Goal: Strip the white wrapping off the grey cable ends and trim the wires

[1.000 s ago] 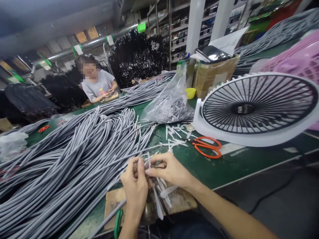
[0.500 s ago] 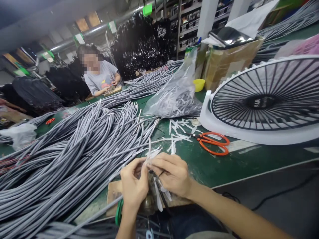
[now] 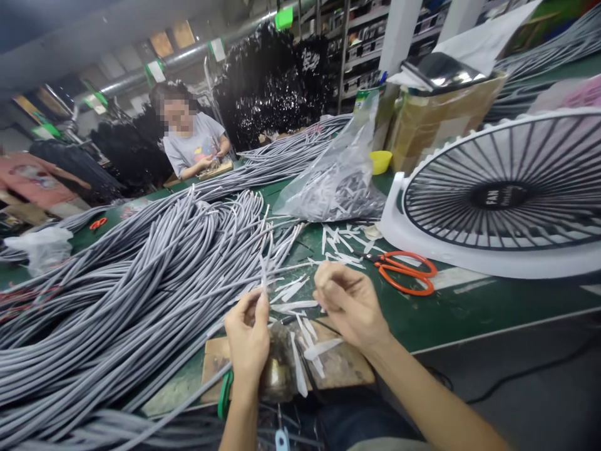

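My left hand [image 3: 248, 332] is closed, thumb against fingers, on a grey cable [image 3: 263, 274] whose end stands up above the fingertips. To its right, my right hand [image 3: 350, 307] hovers over the bench with its fingers curled into a pinch. Whether anything is in that pinch I cannot make out; a white strip [image 3: 295, 306] ends close to its fingertips. Below the hands lies a wooden board [image 3: 350, 366] with a rounded, brownish metal-looking piece [image 3: 277, 369] on it. Several white strips [image 3: 323, 347] lie across the board. A green handle [image 3: 225, 394] shows beside my left wrist.
A large bundle of grey cables [image 3: 141, 300] covers the left. Orange-handled scissors [image 3: 406, 272] and a white fan [image 3: 498, 200] are at right. Behind stand a clear bag of scraps [image 3: 335, 194], a yellow cup [image 3: 380, 161] and a carton [image 3: 441, 119]. A co-worker [image 3: 195, 141] sits across.
My hands have come apart: the right moved right and up, away from the cable, while the left shifted slightly left with the cable. Another person in a pink shirt now shows at far left.
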A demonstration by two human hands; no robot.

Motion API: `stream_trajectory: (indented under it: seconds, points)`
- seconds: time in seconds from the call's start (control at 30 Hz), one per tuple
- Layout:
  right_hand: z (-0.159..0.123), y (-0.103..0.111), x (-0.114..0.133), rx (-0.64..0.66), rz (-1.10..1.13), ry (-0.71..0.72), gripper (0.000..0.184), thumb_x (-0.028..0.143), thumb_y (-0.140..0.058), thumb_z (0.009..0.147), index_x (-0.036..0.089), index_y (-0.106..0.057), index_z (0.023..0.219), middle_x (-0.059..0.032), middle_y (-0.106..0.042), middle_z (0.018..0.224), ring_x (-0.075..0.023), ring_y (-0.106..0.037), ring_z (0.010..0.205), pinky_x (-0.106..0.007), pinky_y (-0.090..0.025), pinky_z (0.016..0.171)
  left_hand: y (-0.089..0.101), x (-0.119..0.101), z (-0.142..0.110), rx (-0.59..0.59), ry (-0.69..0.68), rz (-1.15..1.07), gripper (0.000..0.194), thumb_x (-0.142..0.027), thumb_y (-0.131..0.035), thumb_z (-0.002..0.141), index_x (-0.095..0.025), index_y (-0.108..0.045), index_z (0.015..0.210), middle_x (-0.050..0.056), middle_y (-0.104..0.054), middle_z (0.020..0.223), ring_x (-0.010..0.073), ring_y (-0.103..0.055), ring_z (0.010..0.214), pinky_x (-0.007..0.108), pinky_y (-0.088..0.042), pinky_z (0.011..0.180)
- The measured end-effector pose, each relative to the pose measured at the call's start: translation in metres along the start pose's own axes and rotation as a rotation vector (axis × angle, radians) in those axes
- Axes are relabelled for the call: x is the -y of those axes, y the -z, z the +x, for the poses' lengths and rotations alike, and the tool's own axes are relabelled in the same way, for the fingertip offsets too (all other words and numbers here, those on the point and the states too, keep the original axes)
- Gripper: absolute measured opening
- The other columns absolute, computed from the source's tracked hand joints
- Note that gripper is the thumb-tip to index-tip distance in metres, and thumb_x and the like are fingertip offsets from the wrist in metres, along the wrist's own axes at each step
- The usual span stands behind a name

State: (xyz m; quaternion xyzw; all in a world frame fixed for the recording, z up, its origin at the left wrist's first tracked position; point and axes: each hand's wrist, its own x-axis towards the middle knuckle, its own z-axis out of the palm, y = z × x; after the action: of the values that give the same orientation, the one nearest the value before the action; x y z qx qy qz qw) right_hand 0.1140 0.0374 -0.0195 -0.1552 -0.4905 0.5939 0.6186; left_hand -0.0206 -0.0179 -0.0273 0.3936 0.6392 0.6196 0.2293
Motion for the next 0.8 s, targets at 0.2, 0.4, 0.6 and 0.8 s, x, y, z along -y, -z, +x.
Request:
stream_trajectory:
  seconds: [0.2,0.4,0.6,0.8]
  points:
    - [-0.008,-0.003,-0.008,-0.089,-0.562,-0.004,0.022,0.032,-0.074,0.071,0.018,-0.060,0.080,0.0054,-0.049,0.061,-0.0061,-0.041,0.044,-0.017,-0.029,0.038,0.001,0.003,-0.006,0.003,-0.019,0.043,0.024,-0.034,-0.068,0.069,-0.012,-0.072,0.078,0.006,-0.071,0.067,0.0160,-0.065,0.054,0.023,-0.052,0.050]
    - [-0.013,-0.001,-0.006,-0.149,-0.848,0.396,0.017,0.016,-0.049,0.089,0.018,-0.058,0.074,0.0009,-0.057,0.064,-0.0101,-0.052,0.055,-0.021,-0.041,0.052,0.002,0.001,-0.009,-0.007,-0.161,0.155,0.020,-0.032,-0.065,0.073,-0.013,-0.072,0.072,0.005,-0.070,0.064,0.0167,-0.065,0.057,0.023,-0.053,0.053]
    - [-0.009,0.001,-0.012,-0.129,-1.002,0.334,0.018,0.019,-0.053,0.088,0.018,-0.060,0.072,-0.0010,-0.061,0.066,-0.0136,-0.057,0.062,-0.024,-0.043,0.059,0.003,0.002,-0.009,0.024,-0.197,0.212,0.025,-0.035,-0.062,0.078,-0.013,-0.068,0.066,0.002,-0.064,0.057,0.0140,-0.061,0.053,0.020,-0.050,0.050]
    - [-0.008,0.003,-0.014,0.035,-1.140,0.421,0.015,0.017,-0.057,0.086,0.018,-0.064,0.073,-0.0021,-0.065,0.067,-0.0167,-0.055,0.065,-0.031,-0.038,0.065,0.005,0.009,-0.012,0.073,-0.257,0.262,0.017,-0.028,-0.061,0.081,-0.016,-0.072,0.086,0.006,-0.069,0.076,0.0160,-0.065,0.067,0.023,-0.053,0.060]
